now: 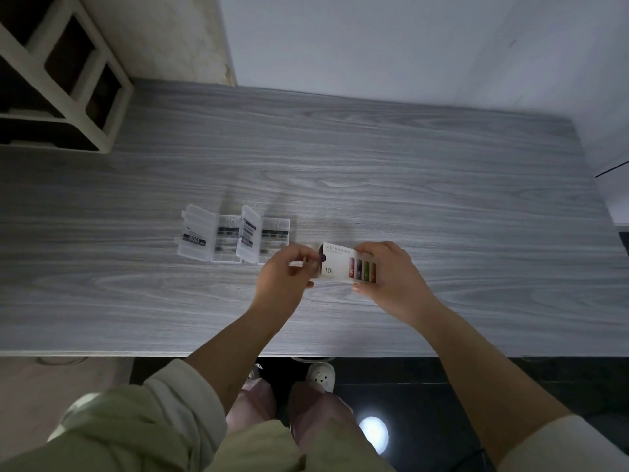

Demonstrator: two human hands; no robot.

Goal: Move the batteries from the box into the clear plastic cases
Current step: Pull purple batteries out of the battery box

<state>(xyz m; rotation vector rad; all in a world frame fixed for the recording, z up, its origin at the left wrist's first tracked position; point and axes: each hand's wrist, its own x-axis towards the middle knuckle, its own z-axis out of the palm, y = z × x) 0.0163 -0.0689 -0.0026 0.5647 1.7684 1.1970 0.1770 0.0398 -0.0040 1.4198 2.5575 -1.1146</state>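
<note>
Holding the box (pixel 343 264) just above the table (pixel 408 165), the right hand (pixel 391 277) is wrapped around its far end. The left hand (pixel 289 277) pinches at the open end, where a dark battery (pixel 322 257) tip shows. Two open cases (pixel 235 236) lie just to the left. Risk: tipping the box could spill batteries, which may roll off the table.

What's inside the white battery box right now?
At the open left end of the box, one dark purple battery tip shows, beside the left hand fingertips. The right hand holds the box. Cardboard hides whatever else is inside.
</note>
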